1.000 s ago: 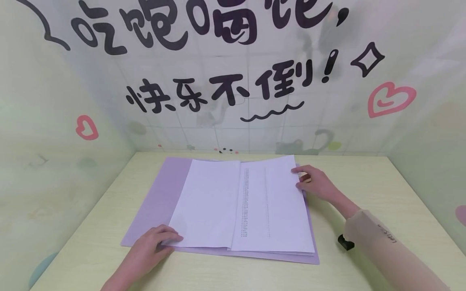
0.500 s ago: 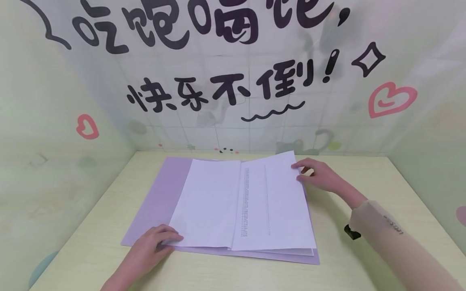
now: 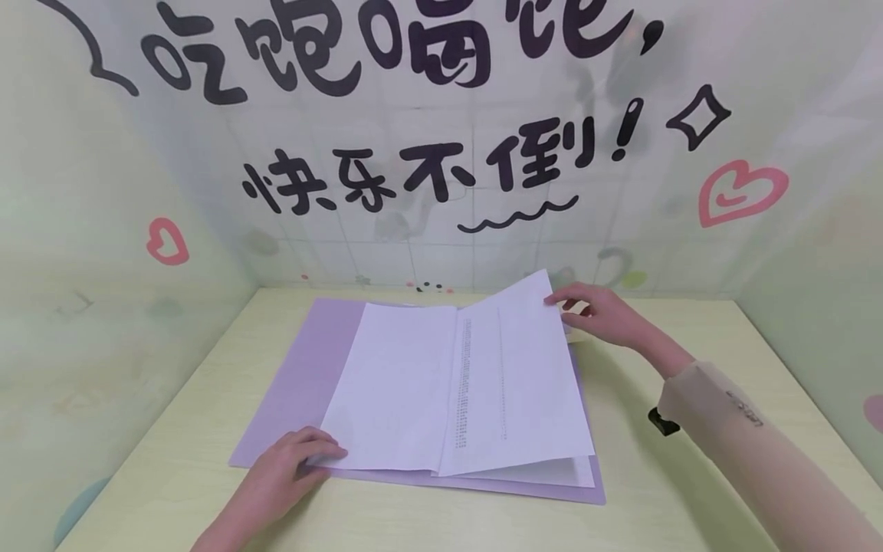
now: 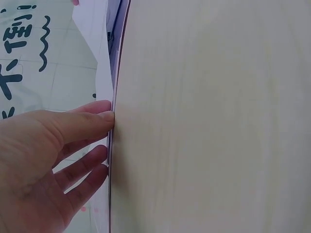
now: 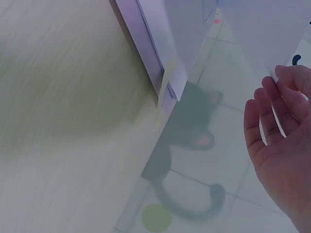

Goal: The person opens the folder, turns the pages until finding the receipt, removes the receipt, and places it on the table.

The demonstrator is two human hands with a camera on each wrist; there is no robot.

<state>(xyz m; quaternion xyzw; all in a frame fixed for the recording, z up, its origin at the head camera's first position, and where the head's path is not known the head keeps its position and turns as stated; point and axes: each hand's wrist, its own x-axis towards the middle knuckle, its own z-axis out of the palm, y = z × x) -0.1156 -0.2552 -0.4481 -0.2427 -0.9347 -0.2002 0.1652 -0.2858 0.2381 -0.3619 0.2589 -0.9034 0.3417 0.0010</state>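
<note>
A purple folder (image 3: 295, 376) lies open on the table, with white sheets inside it. Its left page (image 3: 389, 383) is blank and flat. The right-hand page (image 3: 534, 376) carries a narrow printed column and tilts up from the sheets beneath. My right hand (image 3: 603, 316) pinches that page near its far right corner. In the right wrist view, thumb and index finger meet on the page's edge, and the other fingers are off the paper. My left hand (image 3: 281, 469) rests on the near left corner of the left page, fingertips and thumb at the folder's near edge.
A pale wooden table (image 3: 690, 460) carries the folder. Behind stands a translucent printed sheet (image 3: 441, 238) with black lettering, with similar panels left and right. A pale yellow strip (image 5: 166, 80) shows at the folder's far right corner. A black object (image 3: 664, 422) sits beneath the right sleeve.
My right hand has risen and moved slightly away and left, lifting the right page's far corner higher. More of the lower sheets shows at the near edge. My left hand has stayed put.
</note>
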